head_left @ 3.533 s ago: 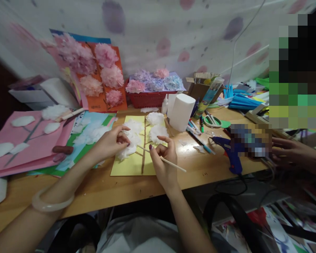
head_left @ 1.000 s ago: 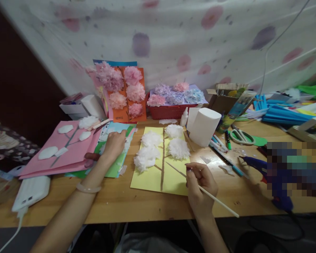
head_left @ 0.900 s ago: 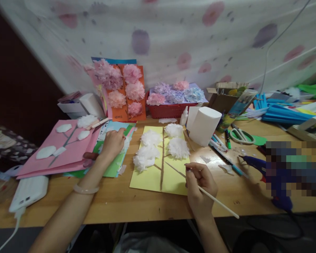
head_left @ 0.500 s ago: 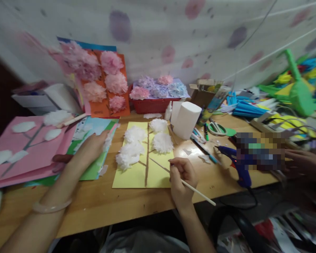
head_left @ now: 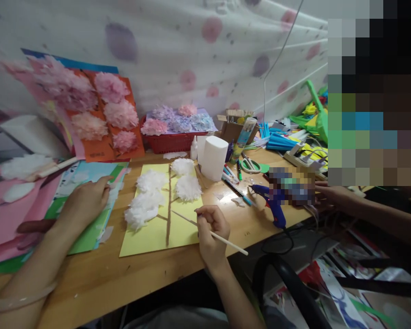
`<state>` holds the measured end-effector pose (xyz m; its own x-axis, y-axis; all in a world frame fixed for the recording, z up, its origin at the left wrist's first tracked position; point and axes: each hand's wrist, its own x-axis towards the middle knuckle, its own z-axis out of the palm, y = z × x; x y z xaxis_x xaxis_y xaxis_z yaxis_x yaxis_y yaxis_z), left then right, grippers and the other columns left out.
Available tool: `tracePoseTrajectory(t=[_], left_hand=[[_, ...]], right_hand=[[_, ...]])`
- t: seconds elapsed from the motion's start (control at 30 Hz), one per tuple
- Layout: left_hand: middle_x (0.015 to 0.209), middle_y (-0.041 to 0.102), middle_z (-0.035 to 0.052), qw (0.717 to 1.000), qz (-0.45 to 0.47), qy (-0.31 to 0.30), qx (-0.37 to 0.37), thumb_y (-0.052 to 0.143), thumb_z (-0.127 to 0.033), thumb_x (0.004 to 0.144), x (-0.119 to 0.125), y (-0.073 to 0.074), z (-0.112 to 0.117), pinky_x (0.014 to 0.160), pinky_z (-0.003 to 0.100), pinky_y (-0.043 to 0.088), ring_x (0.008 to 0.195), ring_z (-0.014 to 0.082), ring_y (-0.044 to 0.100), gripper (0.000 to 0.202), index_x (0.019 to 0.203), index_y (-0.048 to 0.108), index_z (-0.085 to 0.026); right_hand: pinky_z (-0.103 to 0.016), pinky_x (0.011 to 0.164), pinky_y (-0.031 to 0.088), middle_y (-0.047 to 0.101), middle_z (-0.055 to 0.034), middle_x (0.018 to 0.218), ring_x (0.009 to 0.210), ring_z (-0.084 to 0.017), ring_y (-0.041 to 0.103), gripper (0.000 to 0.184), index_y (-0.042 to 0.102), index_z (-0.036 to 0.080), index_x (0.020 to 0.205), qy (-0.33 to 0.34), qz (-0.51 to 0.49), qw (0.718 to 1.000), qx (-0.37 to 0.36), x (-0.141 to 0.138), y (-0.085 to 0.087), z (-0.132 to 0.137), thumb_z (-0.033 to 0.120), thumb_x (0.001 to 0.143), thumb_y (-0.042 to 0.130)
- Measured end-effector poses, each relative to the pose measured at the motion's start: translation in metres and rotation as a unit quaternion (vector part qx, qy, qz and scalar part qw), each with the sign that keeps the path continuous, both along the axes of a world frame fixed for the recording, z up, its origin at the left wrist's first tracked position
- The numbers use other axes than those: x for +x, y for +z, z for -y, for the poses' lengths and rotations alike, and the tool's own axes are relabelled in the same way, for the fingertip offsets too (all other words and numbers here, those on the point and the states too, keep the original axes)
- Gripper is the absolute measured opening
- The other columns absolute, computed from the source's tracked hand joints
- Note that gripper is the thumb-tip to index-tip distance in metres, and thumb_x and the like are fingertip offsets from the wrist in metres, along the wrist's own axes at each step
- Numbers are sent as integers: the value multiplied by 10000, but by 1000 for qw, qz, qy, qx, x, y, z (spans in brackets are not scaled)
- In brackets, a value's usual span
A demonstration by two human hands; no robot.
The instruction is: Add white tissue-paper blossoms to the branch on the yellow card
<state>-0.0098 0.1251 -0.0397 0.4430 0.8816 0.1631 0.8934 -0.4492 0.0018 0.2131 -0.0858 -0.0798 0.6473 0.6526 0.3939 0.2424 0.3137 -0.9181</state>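
Observation:
A yellow card (head_left: 150,235) lies on the wooden table (head_left: 130,278), with a brown stem and several white tissue flowers (head_left: 147,201) stuck to it. My right hand (head_left: 210,233) rests at the card's right edge, fingers closed round a thin white stick (head_left: 229,243) whose tip points onto the card. My left hand (head_left: 85,201) lies on a stack of green and blue paper (head_left: 85,237) left of the card, fingers curled over white tissue pieces; whether it grips any is hidden.
A white cylinder (head_left: 214,157), pens and scissors (head_left: 250,164) sit behind the card. A blue glue gun (head_left: 272,205) lies to the right near another person's hand (head_left: 332,196). Pink flower cards (head_left: 99,109) and a red basket (head_left: 167,141) stand at the back.
My view has swung to the right, bringing the other person into sight. My left hand left the white flowers and now rests on the paper stack; my right hand drew back to the card's edge.

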Motion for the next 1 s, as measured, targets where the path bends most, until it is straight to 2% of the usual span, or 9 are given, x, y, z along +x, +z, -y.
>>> tracePoseTrajectory(t=[0.1, 0.27, 0.43, 0.63, 0.77, 0.9, 1.0], left_hand=[[977, 747, 161, 998, -59, -8, -2, 299, -245, 938, 1, 2, 2, 824, 356, 486, 920, 297, 692, 429, 1251, 554, -102], [1174, 733, 153, 999, -28, -12, -14, 332, -233, 925, 4, 8, 6, 879, 359, 494, 1056, 299, 686, 425, 1247, 584, -118], [1273, 678, 215, 998, -22, -25, -50, 257, -215, 933, 5, 11, 7, 934, 390, 477, 1141, 317, 653, 490, 1263, 573, -40], [1258, 653, 222, 999, 24, -15, -37, 276, -239, 946, 6, 12, 11, 971, 389, 468, 1132, 302, 642, 493, 1315, 515, -16], [1278, 640, 217, 995, 93, 10, -42, 329, -268, 936, 10, 16, 16, 1007, 393, 449, 1160, 303, 631, 528, 1389, 451, -25], [1193, 700, 156, 984, 161, 53, -50, 398, -292, 919, 10, 21, 20, 996, 394, 456, 1105, 293, 659, 538, 1414, 439, -85], [1148, 719, 114, 977, 197, 62, -58, 456, -295, 896, 9, 21, 19, 986, 371, 461, 1045, 257, 668, 512, 1375, 480, -115]], right_hand=[[-232, 448, 263, 375, 83, 545, 457, -98, 345, 94, 604, 204, 830, 2, -5, 1000, 2, 0, 0, 0, 177, 850, 516], [-226, 453, 269, 385, 86, 548, 460, -92, 345, 98, 605, 200, 829, 7, -6, 1000, 11, -1, 2, -1, 157, 843, 518], [-214, 454, 282, 370, 91, 547, 463, -87, 346, 114, 612, 202, 833, 9, 6, 1000, 25, -2, 7, 1, 143, 847, 515], [-214, 471, 342, 461, 74, 565, 472, -90, 432, 128, 616, 202, 844, 26, 51, 998, 14, -5, 5, 1, 126, 854, 514], [-214, 470, 343, 442, 80, 555, 468, -90, 426, 132, 615, 205, 844, 22, 58, 998, 8, -7, 3, 0, 125, 858, 510], [-211, 461, 325, 395, 89, 548, 461, -87, 395, 131, 608, 206, 829, 6, 68, 998, 12, -7, 5, 0, 127, 855, 506], [-209, 458, 326, 397, 88, 553, 462, -86, 395, 132, 609, 203, 825, 4, 75, 997, 14, -7, 6, -1, 132, 855, 502]])
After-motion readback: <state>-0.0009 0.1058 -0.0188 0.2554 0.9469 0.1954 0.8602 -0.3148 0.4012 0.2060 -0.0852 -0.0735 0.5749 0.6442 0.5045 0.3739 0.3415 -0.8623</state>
